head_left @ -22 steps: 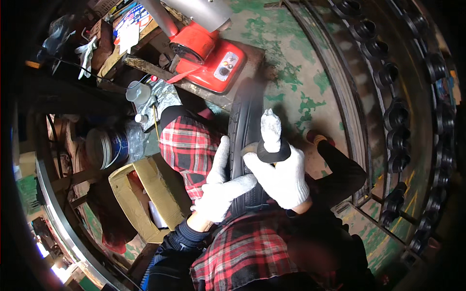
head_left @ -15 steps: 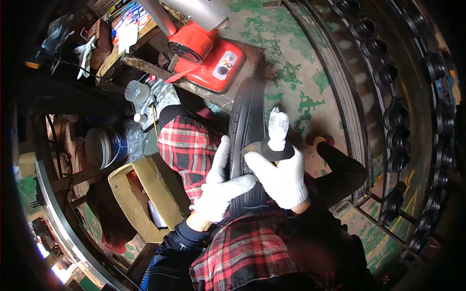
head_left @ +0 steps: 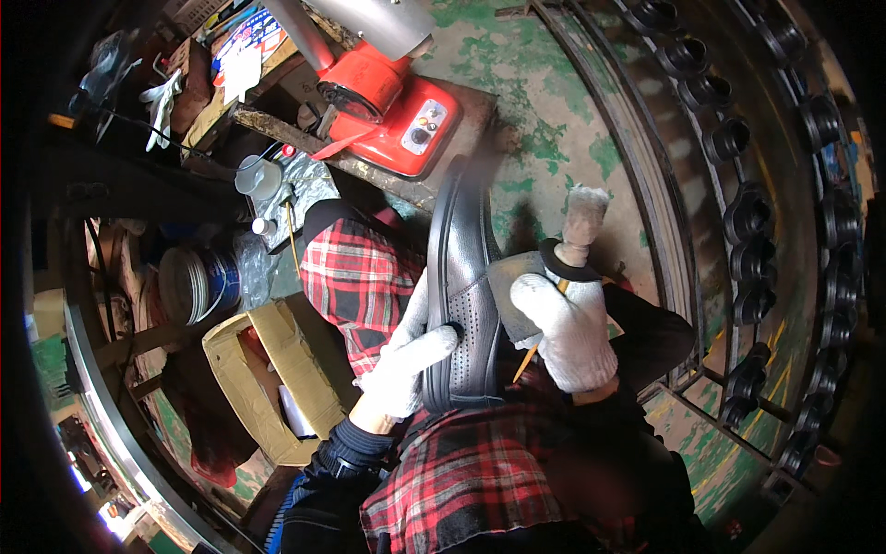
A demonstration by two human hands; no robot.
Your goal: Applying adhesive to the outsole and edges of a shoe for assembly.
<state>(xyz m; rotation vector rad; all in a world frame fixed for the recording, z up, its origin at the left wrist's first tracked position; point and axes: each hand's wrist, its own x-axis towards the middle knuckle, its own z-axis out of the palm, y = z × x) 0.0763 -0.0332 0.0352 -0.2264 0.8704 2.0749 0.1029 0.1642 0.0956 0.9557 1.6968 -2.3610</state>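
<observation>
A black leather shoe point(head_left: 466, 305) with rows of small punched holes rests on its side over my lap, its sole edge facing left. My left hand point(head_left: 406, 369), in a white knit glove, is closed round the shoe's sole side, thumb across the upper. My gloved right hand point(head_left: 568, 332) is just right of the shoe, closed round a brush-like tool point(head_left: 583, 217) with a whitish frayed head, a black disc collar and a thin yellow handle pointing down-left. A flat grey pad point(head_left: 512, 295) sits under the right thumb, its edge close to the shoe.
A red machine point(head_left: 397, 125) with a control panel stands ahead. To the left are an open cardboard box point(head_left: 300, 369), a bucket point(head_left: 189, 282), a clear cup point(head_left: 258, 175) and a small white bottle point(head_left: 264, 226). Racks of black shoes point(head_left: 734, 138) line the right.
My right hand has moved right, away from the shoe, with the brush-like tool. The shoe has turned so its perforated side faces up more. My left hand's fingers have shifted on it.
</observation>
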